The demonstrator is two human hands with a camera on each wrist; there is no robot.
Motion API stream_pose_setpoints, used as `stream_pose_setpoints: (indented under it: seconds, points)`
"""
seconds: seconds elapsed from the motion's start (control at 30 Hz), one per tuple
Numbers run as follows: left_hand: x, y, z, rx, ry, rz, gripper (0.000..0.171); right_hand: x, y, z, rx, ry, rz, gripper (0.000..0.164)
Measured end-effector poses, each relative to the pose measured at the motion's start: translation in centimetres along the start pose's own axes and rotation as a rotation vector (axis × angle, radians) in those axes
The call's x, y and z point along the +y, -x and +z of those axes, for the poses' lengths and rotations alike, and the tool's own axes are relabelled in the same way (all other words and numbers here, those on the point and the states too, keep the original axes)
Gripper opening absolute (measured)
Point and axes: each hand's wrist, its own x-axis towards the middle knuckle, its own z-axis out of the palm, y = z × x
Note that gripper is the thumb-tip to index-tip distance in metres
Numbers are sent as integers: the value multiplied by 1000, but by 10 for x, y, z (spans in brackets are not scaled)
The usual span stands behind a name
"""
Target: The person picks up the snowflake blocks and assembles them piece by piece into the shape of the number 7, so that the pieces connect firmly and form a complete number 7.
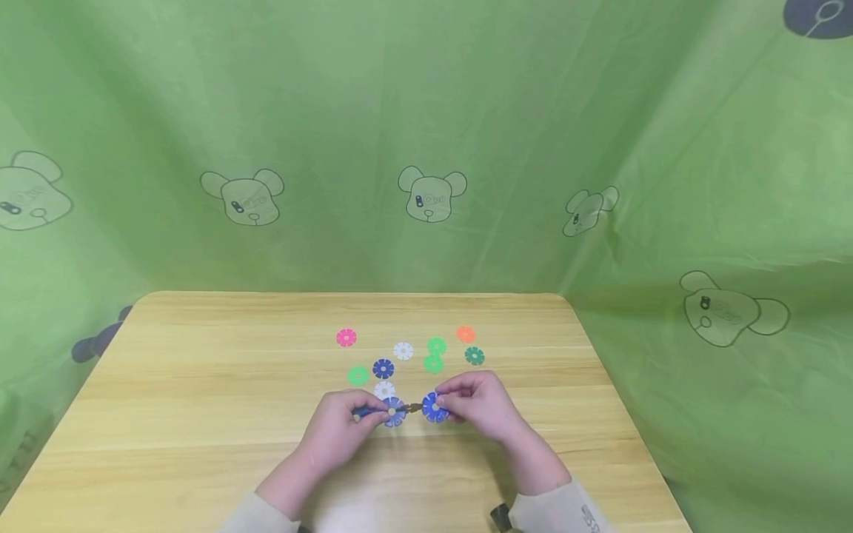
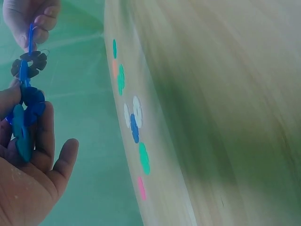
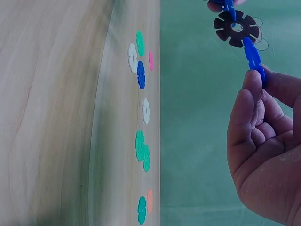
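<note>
My left hand [image 1: 336, 429] grips a short chain of slotted plastic discs above the table. In the left wrist view, a teal disc [image 2: 21, 136] and a blue disc [image 2: 35, 106] lie between its fingers. At the chain's far end is a dark brown disc [image 3: 225, 33], set crosswise to its neighbours. My right hand [image 1: 485, 409] pinches another blue disc [image 3: 253, 56] between thumb and fingers. That disc's edge meets the brown disc's rim at a slot, so both hands are linked through the pieces.
Loose discs lie flat beyond my hands on the wooden table [image 1: 200, 385]: pink [image 1: 346, 337], orange [image 1: 465, 334], dark green [image 1: 474, 356], dark blue [image 1: 383, 369], white [image 1: 403, 351] and several light green. Green cloth [image 1: 333, 148] surrounds the table's back and sides.
</note>
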Motion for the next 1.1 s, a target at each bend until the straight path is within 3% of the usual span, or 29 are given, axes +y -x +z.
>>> stream_pose_setpoints:
  seconds: [0.3,0.87,1.1]
  points:
    - [0,0,0,-24,-5,4,6,-3,1,1,-34,-14,-9,17]
    - [3,2,3,6,28,45,9,0,1,6,-54,17,-13,14]
    - [0,3,7,29,80,33,12,4,3,12,-25,-88,-25,18]
